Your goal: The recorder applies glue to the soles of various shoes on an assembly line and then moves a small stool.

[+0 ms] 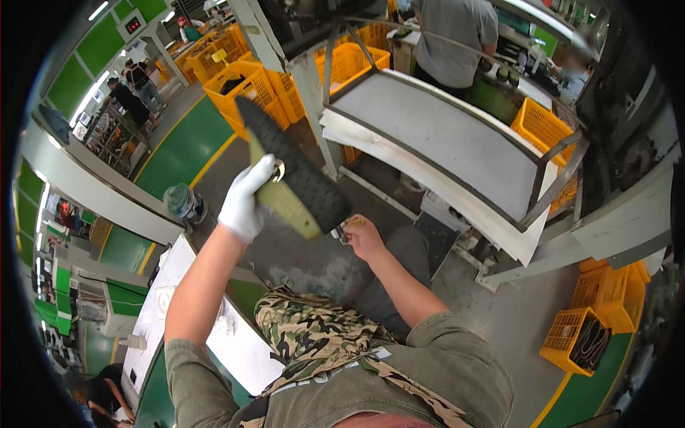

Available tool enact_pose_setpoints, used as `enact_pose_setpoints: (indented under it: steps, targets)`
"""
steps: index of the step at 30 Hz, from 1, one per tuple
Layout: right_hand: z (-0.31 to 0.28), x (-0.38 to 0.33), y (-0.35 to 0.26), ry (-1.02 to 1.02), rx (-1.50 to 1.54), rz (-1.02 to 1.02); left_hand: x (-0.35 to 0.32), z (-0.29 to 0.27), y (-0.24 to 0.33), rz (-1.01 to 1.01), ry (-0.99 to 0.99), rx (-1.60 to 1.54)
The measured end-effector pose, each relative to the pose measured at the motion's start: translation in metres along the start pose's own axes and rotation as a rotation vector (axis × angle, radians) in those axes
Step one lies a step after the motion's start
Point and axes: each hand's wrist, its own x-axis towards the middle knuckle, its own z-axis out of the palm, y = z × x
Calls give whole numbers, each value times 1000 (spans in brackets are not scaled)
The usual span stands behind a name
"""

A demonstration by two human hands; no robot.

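Note:
A long piece with a black studded face [292,153] and an olive-green side [289,207] is held up in front of me, tilted; it looks like moulded rubber. My left hand [246,200], in a white glove, grips its olive side, with a shiny ring-shaped gold spot beside the fingertips. At the piece's lower end, my bare right hand [362,237] is closed on a small metal tool [339,234] with a yellowish part. Its kind is too small to make out. Most of the left fingers are hidden behind the piece.
A grey-topped metal-framed stand [442,135] rises ahead on the right. Yellow crates [250,89] stand at the back, others [571,342] at lower right. To my left is a white table [228,342]; a plastic-covered bin [184,203] stands beyond it. A person in grey [457,43] stands behind the stand.

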Motion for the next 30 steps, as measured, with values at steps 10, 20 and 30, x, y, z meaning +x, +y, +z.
enact_pose_setpoints:
  steps: [10, 20, 30]
  targets:
    - [-42, 20, 21, 120, 90, 109, 205, 69, -57, -203, -28, 196]
    - [-51, 30, 29, 91, 71, 126, 377, 93, -87, -245, -174, 313]
    - [-39, 37, 29, 77, 46, 145, 411, 53, -121, 265, -20, 1293]
